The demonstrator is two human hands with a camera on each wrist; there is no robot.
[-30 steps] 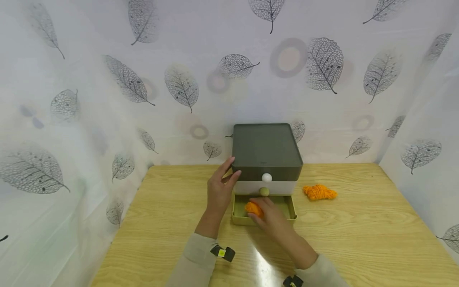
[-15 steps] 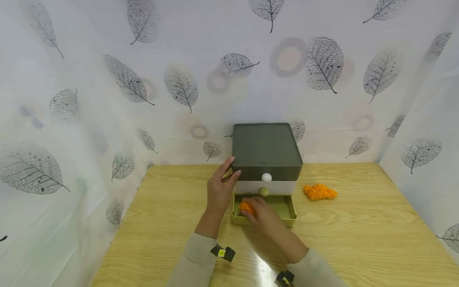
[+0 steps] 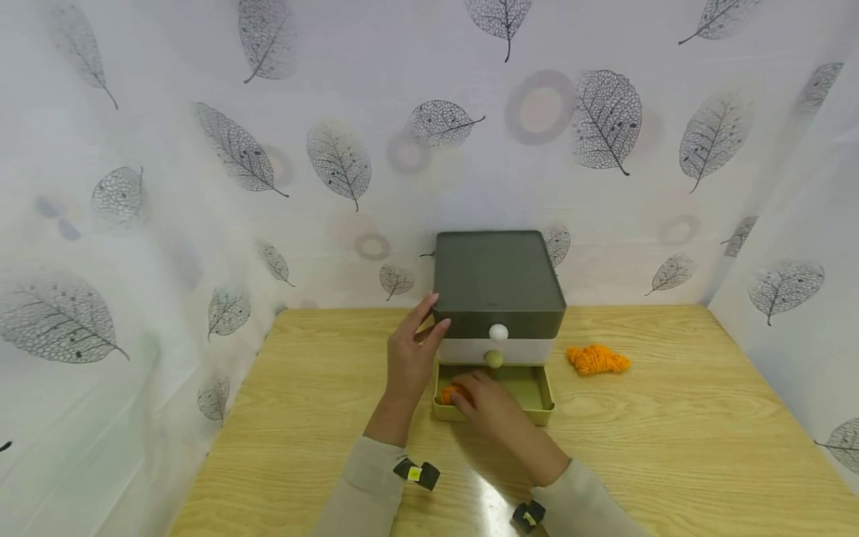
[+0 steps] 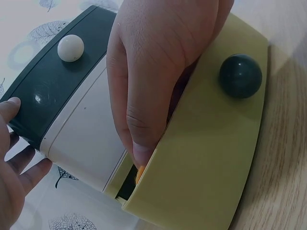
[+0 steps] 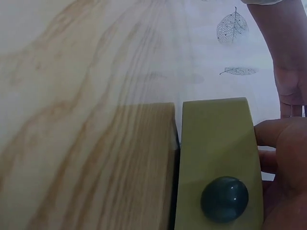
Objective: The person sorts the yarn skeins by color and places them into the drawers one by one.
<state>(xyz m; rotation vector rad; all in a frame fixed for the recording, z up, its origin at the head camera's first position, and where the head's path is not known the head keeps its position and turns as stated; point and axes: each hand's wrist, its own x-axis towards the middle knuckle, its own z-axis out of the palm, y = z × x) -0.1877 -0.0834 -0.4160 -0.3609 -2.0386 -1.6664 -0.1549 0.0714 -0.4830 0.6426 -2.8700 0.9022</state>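
Note:
A small three-tier drawer box [image 3: 496,272] stands at the back, its dark green top over a white drawer [image 3: 463,350]. The lowest, yellow-green drawer [image 3: 530,386] is pulled out. My right hand [image 3: 499,410] reaches into it and pinches a small bundle of orange yarn [image 3: 447,394] at its left end. In the left wrist view only a sliver of orange yarn [image 4: 139,174] shows below my thumb; the drawer's front hides the rest. My left hand [image 3: 411,362] rests its extended fingers against the left side of the box.
A second bundle of orange yarn [image 3: 597,359] lies on the wooden table [image 3: 671,432], right of the box. A leaf-printed curtain [image 3: 376,89] hangs close behind. A dark green round knob [image 4: 240,75] juts from the drawer's front.
My right hand has moved left inside the open drawer, carrying the orange yarn to the drawer's left end. My left hand stays against the box.

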